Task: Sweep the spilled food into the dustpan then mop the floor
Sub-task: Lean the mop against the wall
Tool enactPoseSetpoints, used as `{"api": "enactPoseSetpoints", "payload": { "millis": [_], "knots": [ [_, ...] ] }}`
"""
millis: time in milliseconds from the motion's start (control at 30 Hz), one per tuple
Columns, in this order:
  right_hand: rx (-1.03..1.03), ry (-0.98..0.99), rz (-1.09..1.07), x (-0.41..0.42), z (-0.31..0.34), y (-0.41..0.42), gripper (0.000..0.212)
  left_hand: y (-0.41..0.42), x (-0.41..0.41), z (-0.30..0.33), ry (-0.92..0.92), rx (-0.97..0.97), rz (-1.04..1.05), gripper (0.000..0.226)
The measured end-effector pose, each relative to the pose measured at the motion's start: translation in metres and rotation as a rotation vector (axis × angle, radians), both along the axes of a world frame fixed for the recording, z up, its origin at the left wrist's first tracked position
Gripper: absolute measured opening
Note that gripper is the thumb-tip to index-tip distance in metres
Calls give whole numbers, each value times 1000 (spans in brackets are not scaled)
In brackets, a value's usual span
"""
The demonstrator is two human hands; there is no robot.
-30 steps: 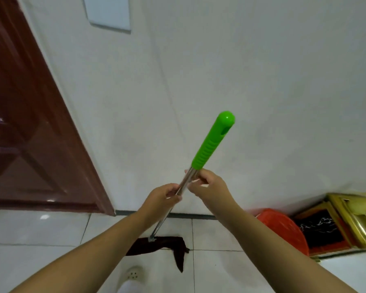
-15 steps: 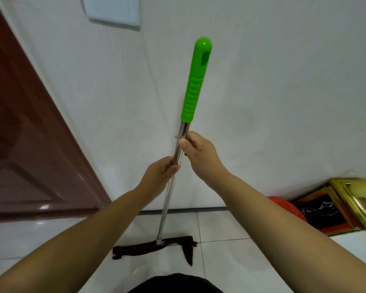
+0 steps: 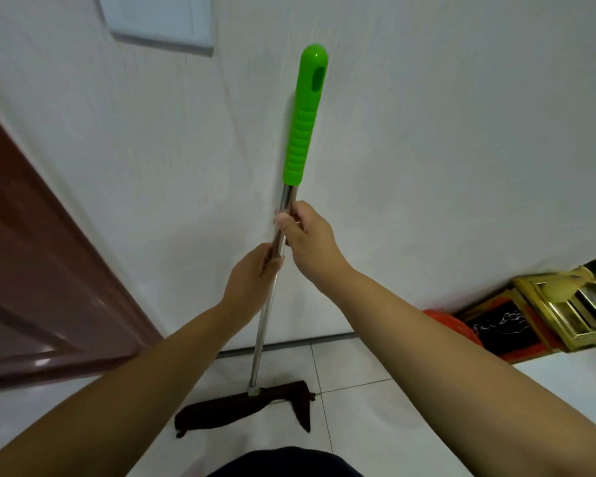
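Note:
A mop with a steel pole (image 3: 264, 335) and a bright green grip (image 3: 305, 115) stands nearly upright in front of the white wall. Its dark brown cloth head (image 3: 234, 409) lies flat on the white floor tiles by the wall's base. My right hand (image 3: 307, 239) grips the pole just below the green grip. My left hand (image 3: 252, 280) grips the pole a little lower, right under the right hand. No spilled food or dustpan is in view.
A dark red wooden door (image 3: 31, 277) fills the left side. An orange-red round object (image 3: 453, 327) and gold-framed pictures (image 3: 561, 311) lean against the wall at the right. A white wall plate (image 3: 159, 22) is mounted at the top.
The mop has swung from a tilt to nearly upright, and the green grip rose in view. Both hands kept their hold on the pole. The mop head now lies lower in view.

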State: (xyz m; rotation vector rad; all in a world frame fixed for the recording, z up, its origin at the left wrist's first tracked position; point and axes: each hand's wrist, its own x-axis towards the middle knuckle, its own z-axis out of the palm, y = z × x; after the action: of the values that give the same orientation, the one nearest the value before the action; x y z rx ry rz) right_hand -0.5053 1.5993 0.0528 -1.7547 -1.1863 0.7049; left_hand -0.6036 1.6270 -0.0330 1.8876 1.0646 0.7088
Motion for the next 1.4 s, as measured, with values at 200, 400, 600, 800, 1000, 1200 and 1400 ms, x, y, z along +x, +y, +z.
{"api": "enactPoseSetpoints", "payload": {
  "millis": [200,400,600,800,1000,1200,1400],
  "knots": [
    [-99,-26,-18,4,-23,3,21,9,-2,-25,91,20,-52,18],
    [-197,6,8,6,-34,10,24,22,5,-29,112,-3,32,17],
    [-204,-30,34,4,-34,16,23,22,6,-33,141,4,69,21],
    [-181,-51,78,-4,-35,21,28,15,-7,-40,92,24,205,21],
    [-207,15,60,-11,-38,23,30,20,-13,-38,103,0,192,21],
    [-219,109,17,-8,-44,10,33,5,-19,-23,-16,-5,242,43],
    [-272,213,-124,5,-56,-15,32,-15,-19,-10,-137,185,244,44]
  ]
}}
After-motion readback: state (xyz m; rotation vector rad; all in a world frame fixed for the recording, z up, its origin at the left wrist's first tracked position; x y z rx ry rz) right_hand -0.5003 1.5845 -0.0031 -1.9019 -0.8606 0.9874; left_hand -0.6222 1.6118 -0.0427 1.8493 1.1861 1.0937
